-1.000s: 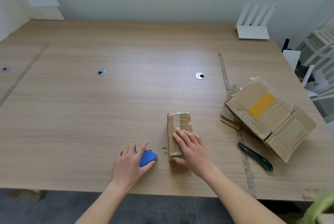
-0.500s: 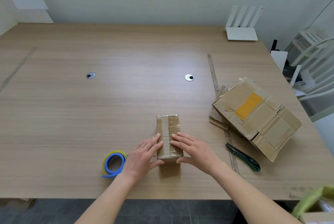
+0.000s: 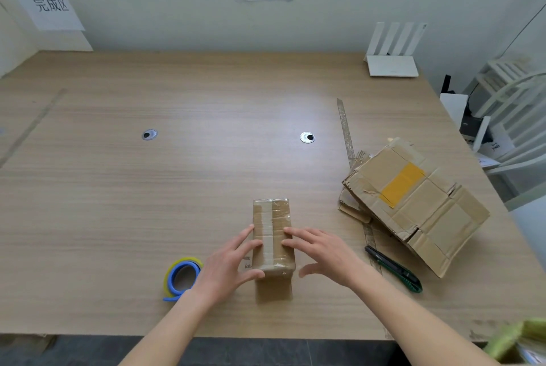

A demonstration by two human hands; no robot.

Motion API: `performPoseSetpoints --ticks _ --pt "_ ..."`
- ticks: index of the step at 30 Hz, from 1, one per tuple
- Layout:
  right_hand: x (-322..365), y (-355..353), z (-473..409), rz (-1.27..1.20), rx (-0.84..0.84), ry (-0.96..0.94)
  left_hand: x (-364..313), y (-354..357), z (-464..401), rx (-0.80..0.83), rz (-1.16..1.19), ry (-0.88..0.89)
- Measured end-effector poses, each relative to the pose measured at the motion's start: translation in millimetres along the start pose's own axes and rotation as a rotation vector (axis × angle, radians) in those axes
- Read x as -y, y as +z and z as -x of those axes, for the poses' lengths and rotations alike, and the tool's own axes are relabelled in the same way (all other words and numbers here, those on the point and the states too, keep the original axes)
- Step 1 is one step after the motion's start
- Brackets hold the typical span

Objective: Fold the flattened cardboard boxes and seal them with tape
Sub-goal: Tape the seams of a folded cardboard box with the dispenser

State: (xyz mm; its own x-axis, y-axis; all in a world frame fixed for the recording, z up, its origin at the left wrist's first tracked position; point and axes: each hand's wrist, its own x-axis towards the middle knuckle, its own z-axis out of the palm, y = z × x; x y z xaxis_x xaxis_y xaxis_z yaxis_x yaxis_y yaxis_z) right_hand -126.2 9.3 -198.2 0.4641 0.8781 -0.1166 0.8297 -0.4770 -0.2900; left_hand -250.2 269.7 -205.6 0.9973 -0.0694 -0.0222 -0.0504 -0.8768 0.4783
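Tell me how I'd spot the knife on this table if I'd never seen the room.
Start at the pile of flattened cardboard on the right side of the wooden table. Just in front of its near edge lies the utility knife, slim, dark and green-handled, the only thing there that is not brown cardboard.

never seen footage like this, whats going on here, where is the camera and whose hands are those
The camera sits on a person's head and looks down at their own two bare hands; there is no robot. On the wooden table stands a small cardboard box, already folded, with tape along its top. The left hand and the right hand rest on its sides with straight fingers; neither grips anything. A blue and yellow tape roll lies left of the box. To the right lie a green utility knife and a stack of flattened boxes.
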Motion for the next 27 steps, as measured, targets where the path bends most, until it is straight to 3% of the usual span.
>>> performPoseSetpoints --ticks 6,18,20,23,25,27 --pt "1.3 1.8 -13.0 0.076 -0.141 -0.048 -0.9 -2.8 -5.6 0.023 -0.003 -0.001" --pt "-10.2 -19.7 -32.9 -0.043 -0.030 0.000 1.4 -12.9 -15.2 0.130 0.061 -0.059" --pt "-8.3 -17.3 -33.1 -0.197 -0.117 0.147 -3.2 -14.6 -18.5 0.079 0.153 -0.157" --pt "4.6 -6.5 -37.0 -0.521 -0.294 0.515 -12.1 -7.7 -29.4 -0.012 0.343 -0.360" --pt "14.8 1.9 -43.1 -0.833 -0.237 0.695 -18.8 -2.2 -39.5 0.019 0.521 -0.458" --pt "22.7 2.8 -48.6 -1.077 -0.209 0.733 -21.8 1.1 -49.7 0.038 0.676 -0.506"
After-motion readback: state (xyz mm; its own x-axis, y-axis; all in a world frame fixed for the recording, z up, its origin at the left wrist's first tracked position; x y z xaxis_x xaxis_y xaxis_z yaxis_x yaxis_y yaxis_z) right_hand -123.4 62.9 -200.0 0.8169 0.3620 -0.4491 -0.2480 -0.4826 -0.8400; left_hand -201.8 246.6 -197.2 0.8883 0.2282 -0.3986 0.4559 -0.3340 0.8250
